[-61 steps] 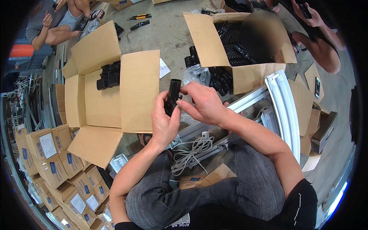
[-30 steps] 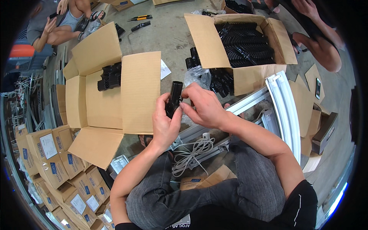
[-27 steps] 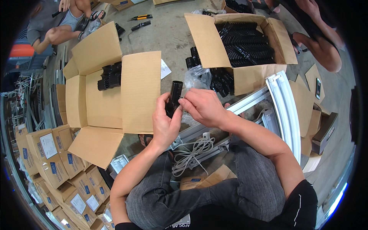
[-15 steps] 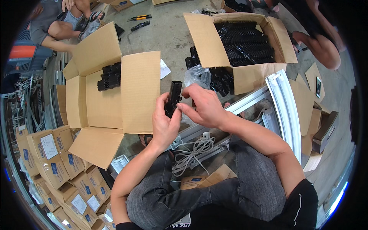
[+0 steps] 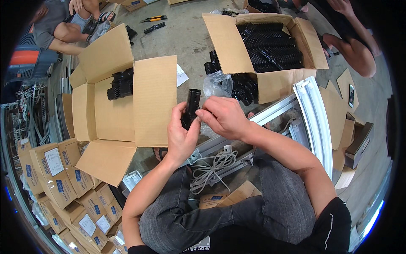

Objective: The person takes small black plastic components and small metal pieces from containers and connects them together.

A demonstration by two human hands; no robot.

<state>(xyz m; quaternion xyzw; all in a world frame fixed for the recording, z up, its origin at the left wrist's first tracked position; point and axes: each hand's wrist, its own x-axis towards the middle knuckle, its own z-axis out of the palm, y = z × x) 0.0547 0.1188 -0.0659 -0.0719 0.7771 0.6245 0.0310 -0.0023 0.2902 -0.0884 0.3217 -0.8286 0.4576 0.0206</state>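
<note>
My left hand [image 5: 182, 134] is closed round a black tubular plastic fitting [image 5: 193, 98], held upright with its round open end on top. My right hand [image 5: 224, 117] is closed in a pinch against the fitting's right side. What lies between its thumb and forefinger is covered by the fingers. To the left stands an open cardboard box [image 5: 113, 120] with a few black fittings [image 5: 122, 84] inside. Ahead on the right, another open box [image 5: 275, 81] is packed with rows of black fittings [image 5: 272, 48].
More black fittings [image 5: 245, 88] and a clear plastic bag [image 5: 218, 84] lie beside the right box. White metal frames [image 5: 314, 114] and a coiled cable [image 5: 213, 169] are by my knees. Stacked cartons [image 5: 63, 173] stand at left. Two people sit beyond; a phone [image 5: 351, 95] lies at right.
My right forefinger has come down, and its fingers have closed with the thumb at the fitting's side. My left hand and the fitting stay nearly in place.
</note>
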